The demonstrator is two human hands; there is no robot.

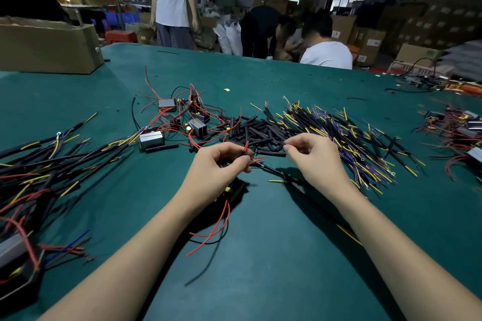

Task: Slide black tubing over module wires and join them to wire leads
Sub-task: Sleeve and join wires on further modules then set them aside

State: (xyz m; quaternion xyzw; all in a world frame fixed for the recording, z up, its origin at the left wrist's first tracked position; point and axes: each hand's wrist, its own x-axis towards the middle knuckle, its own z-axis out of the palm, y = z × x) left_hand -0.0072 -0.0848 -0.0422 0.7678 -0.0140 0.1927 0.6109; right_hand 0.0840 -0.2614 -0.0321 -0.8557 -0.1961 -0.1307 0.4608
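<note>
On the green table, a cardboard box is seen at the far left. Bundled wire leads are spread at right, a heap of black tubing at centre, modules left of it. Red module wires are pinched by the left hand. The right hand is held over the tubing heap with thumb and forefinger pinched; what they grasp cannot be told.
</note>
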